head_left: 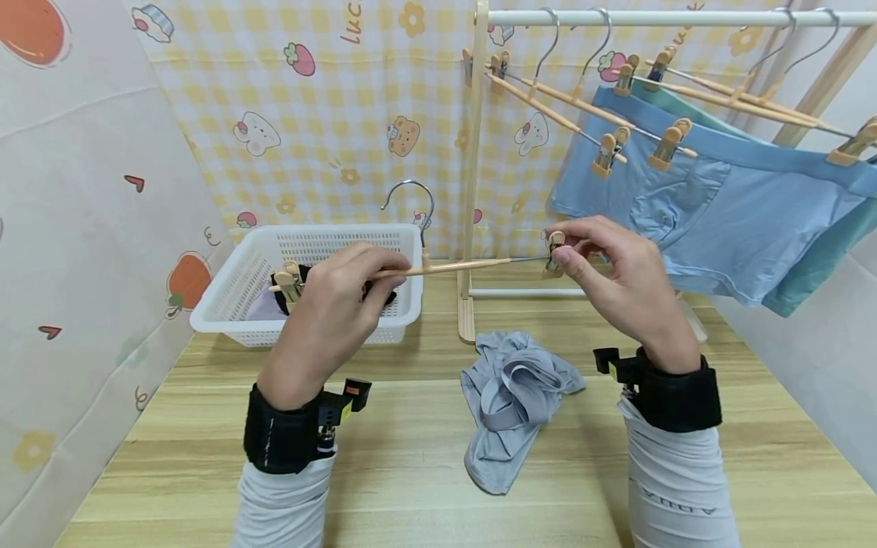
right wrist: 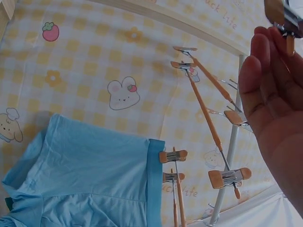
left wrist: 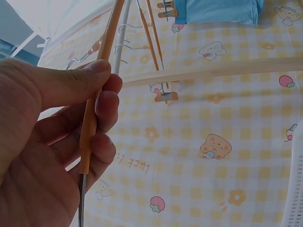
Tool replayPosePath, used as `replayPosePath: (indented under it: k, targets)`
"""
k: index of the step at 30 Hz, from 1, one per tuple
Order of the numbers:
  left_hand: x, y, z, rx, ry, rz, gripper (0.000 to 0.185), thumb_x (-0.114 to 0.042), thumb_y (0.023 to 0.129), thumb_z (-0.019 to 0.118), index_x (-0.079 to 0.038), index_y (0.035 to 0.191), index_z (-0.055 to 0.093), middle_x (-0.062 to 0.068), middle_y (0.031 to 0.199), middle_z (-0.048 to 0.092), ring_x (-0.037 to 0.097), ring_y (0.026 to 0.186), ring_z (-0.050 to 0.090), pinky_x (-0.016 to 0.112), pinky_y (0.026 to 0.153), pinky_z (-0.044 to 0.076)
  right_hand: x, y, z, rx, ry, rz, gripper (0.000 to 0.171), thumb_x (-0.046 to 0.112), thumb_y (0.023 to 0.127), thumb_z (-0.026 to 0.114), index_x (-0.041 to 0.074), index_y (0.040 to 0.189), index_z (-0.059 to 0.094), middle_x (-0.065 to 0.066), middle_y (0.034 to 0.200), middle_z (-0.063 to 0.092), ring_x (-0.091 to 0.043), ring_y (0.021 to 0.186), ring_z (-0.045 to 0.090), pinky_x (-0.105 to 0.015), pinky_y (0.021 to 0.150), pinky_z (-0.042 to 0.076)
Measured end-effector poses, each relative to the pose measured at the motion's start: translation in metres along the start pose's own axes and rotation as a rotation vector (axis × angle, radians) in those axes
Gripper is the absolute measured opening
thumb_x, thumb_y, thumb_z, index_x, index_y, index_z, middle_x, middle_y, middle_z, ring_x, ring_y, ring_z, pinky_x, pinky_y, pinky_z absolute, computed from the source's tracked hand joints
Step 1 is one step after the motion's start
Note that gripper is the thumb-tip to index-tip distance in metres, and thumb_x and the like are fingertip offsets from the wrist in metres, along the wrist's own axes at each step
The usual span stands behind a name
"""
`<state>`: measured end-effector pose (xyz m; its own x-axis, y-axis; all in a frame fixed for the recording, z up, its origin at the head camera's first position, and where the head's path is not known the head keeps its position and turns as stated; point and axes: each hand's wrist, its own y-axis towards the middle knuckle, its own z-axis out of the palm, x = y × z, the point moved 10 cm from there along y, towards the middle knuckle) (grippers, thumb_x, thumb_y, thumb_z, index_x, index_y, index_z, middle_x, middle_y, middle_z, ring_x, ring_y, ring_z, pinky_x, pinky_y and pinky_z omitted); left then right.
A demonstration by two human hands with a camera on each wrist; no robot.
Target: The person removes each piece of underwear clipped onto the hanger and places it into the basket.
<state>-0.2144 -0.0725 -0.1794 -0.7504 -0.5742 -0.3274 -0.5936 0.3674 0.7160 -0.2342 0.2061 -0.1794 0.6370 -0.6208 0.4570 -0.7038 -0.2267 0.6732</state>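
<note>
Left hand (head_left: 336, 308): curled round tan wooden hanger (head_left: 466, 266), apparently steadying it.
Right hand (head_left: 620, 281): pinches its tan-and-silver end clip (head_left: 552, 263), probably for control.

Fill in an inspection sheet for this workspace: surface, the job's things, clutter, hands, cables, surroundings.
Surface: wood-grain tabletop.
Job's things: clip hanger held above the tabletop, hook upward; gray garment crumpled on the tabletop, not clipped.
Clutter: white basket at left, holding dark and lilac fabric, partly hidden by the left hand.
Hands: left hand grips the hanger's bar; right hand pinches its end clip.
Cables: nothing seen.
Surroundings: rack bearing hangers, blue shorts and a green garment behind them; patterned yellow-check backdrop.
</note>
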Motion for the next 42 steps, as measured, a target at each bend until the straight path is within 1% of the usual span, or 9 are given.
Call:
replayPosePath:
  k: [5, 8, 13, 21, 26, 33, 36, 39, 42]
  targets:
    - [-0.002, 0.001, 0.005, 0.006, 0.003, 0.003, 0.009, -0.002, 0.1, 0.075, -0.002, 0.108, 0.079, 0.01, 0.104, 0.077, 0.021, 0.094, 0.073, 0.037, 0.08, 0.061, 0.004, 0.0, 0.002, -0.007, 0.005, 0.007, 0.036, 0.012, 0.105, 0.072, 0.01, 0.141, 0.072, -0.008, 0.122, 0.075, 0.003, 0.098, 0.063, -0.018, 0.086, 0.045]
    - [-0.005, 0.002, 0.01, 0.02, 0.005, 0.019, 0.008, -0.002, 0.1, 0.075, -0.002, 0.108, 0.079, 0.009, 0.104, 0.077, 0.022, 0.092, 0.072, 0.036, 0.078, 0.06, 0.01, -0.001, 0.005, -0.014, 0.014, -0.013, 0.04, 0.007, 0.104, 0.072, 0.008, 0.144, 0.069, -0.011, 0.13, 0.073, -0.006, 0.108, 0.065, -0.017, 0.094, 0.047]
    - [-0.012, 0.002, 0.021, 0.061, 0.017, 0.03, 0.009, -0.004, 0.101, 0.075, -0.004, 0.109, 0.079, 0.007, 0.105, 0.076, 0.021, 0.091, 0.071, 0.034, 0.078, 0.06, 0.028, -0.001, 0.013, -0.013, 0.011, -0.097, 0.043, 0.003, 0.1, 0.074, 0.003, 0.143, 0.067, -0.014, 0.133, 0.072, -0.024, 0.12, 0.066, -0.02, 0.101, 0.048]
    - [-0.022, 0.003, 0.032, 0.074, 0.042, 0.05, 0.01, -0.004, 0.1, 0.076, -0.004, 0.109, 0.08, 0.006, 0.103, 0.076, 0.019, 0.089, 0.072, 0.032, 0.076, 0.06, 0.06, -0.003, 0.033, 0.029, -0.034, -0.225, 0.047, 0.005, 0.095, 0.08, 0.002, 0.14, 0.068, -0.013, 0.126, 0.076, -0.027, 0.119, 0.071, -0.029, 0.1, 0.053]
    - [-0.029, 0.004, 0.036, 0.072, 0.034, 0.075, 0.01, -0.005, 0.1, 0.077, -0.005, 0.109, 0.079, 0.005, 0.102, 0.075, 0.018, 0.085, 0.068, 0.03, 0.072, 0.058, 0.064, -0.006, 0.048, 0.089, -0.06, -0.219, 0.043, 0.008, 0.098, 0.08, 0.002, 0.139, 0.068, -0.012, 0.124, 0.076, -0.027, 0.115, 0.072, -0.041, 0.096, 0.06]
    - [-0.036, 0.004, 0.037, 0.047, 0.044, 0.115, 0.01, -0.005, 0.1, 0.076, -0.005, 0.11, 0.079, 0.006, 0.102, 0.075, 0.017, 0.082, 0.065, 0.029, 0.069, 0.056, 0.067, -0.007, 0.062, 0.133, -0.03, -0.231, 0.03, 0.006, 0.098, 0.079, 0.0, 0.126, 0.071, -0.011, 0.114, 0.077, -0.023, 0.101, 0.076, -0.042, 0.086, 0.065]
    - [-0.037, 0.004, 0.037, 0.039, 0.047, 0.127, 0.009, -0.004, 0.1, 0.076, -0.004, 0.109, 0.079, 0.006, 0.103, 0.075, 0.016, 0.082, 0.066, 0.028, 0.069, 0.057, 0.069, -0.006, 0.065, 0.14, -0.044, -0.244, 0.02, 0.006, 0.098, 0.079, 0.002, 0.117, 0.074, -0.008, 0.105, 0.078, -0.017, 0.09, 0.074, -0.037, 0.076, 0.062]
    - [-0.038, 0.003, 0.037, 0.034, 0.046, 0.137, 0.009, -0.003, 0.1, 0.076, -0.004, 0.109, 0.078, 0.006, 0.103, 0.075, 0.017, 0.084, 0.066, 0.029, 0.07, 0.057, 0.068, -0.006, 0.066, 0.136, -0.065, -0.247, 0.013, 0.005, 0.097, 0.08, 0.006, 0.11, 0.076, -0.004, 0.097, 0.077, -0.011, 0.08, 0.067, -0.031, 0.067, 0.054]
    - [-0.039, 0.003, 0.038, 0.032, 0.046, 0.145, 0.009, -0.003, 0.1, 0.076, -0.005, 0.108, 0.078, 0.005, 0.102, 0.075, 0.017, 0.084, 0.065, 0.029, 0.07, 0.057, 0.068, -0.006, 0.066, 0.127, -0.082, -0.255, 0.011, 0.004, 0.096, 0.08, 0.007, 0.106, 0.077, -0.004, 0.093, 0.076, -0.01, 0.076, 0.064, -0.029, 0.063, 0.048]
